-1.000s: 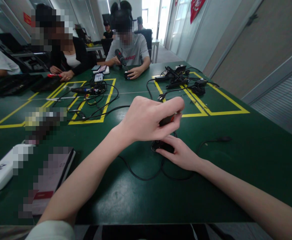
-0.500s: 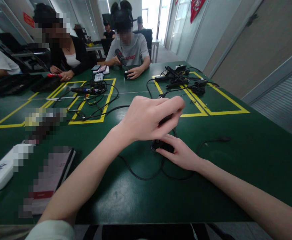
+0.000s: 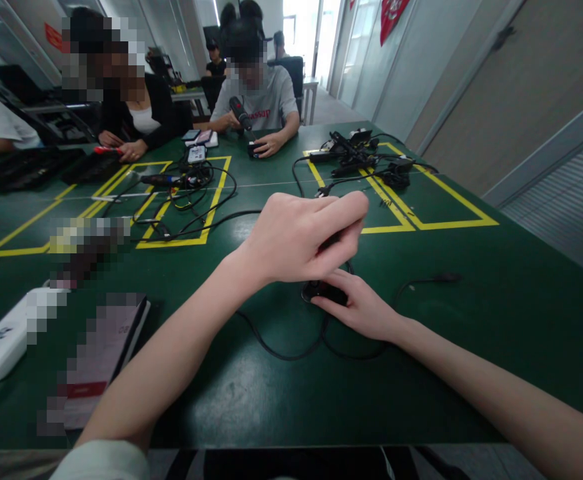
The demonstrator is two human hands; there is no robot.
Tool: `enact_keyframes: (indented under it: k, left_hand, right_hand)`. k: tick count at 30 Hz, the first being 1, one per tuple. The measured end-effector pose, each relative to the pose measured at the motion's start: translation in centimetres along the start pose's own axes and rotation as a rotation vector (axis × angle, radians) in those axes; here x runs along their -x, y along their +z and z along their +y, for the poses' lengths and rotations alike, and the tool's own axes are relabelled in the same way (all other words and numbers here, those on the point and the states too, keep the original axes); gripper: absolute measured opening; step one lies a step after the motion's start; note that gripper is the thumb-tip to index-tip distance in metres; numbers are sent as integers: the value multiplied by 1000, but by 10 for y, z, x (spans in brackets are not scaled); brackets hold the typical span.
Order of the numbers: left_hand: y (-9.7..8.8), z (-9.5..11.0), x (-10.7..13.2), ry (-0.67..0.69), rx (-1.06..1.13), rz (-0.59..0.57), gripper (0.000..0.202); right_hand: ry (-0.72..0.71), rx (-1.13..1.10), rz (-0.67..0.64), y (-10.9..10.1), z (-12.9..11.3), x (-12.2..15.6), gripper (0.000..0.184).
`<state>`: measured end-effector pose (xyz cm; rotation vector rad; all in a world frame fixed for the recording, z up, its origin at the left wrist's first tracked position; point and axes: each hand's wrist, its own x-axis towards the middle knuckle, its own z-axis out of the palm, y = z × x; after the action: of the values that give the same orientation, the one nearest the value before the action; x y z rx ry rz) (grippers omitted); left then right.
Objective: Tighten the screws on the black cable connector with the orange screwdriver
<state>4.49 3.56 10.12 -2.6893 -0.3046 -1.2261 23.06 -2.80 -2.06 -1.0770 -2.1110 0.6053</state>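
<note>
Ok, L grip (image 3: 298, 237) has tool (image 3: 329, 243), R grip (image 3: 364, 308) blk item (image 3: 332, 293).

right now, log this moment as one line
left hand: gripping dark tool, mostly hidden | right hand: holding black piece | black cable: curled on green table

A black device (image 3: 334, 294) lies below a dark tool (image 3: 328, 243).

Bare left hand (image 3: 304, 237) (back uppermost), fingers (image 3: 344, 217) curled in, bare left forearm (image 3: 184, 350) rising to that grip, bare right hand (image 3: 358, 307) just below and right of it, thumb (image 3: 325, 303) parted from fingers, bare right forearm (image 3: 481, 380) extending away rightward
</note>
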Motion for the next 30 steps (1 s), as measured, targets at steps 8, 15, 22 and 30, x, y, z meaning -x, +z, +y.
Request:
enact_keyframes:
  k: [8, 15, 22, 30]
  left_hand:
    - [1, 0, 1, -20, -50, -1, 21]
    - [-1, 0, -1, 15, -18, -16, 20]
    - [1, 0, 1, -5, -58, 0, 20]
    - [2, 0, 2, -18, -44, 34, 22]
  right_hand:
    - [4, -6, -5, 0, 0, 0, 17]
    - [12, -11, -7, -1, 0, 0, 16]
    - [16, -15, -11, -2, -2, -1, 15]
    - [15, -15, -4, -2, -2, -1, 16]
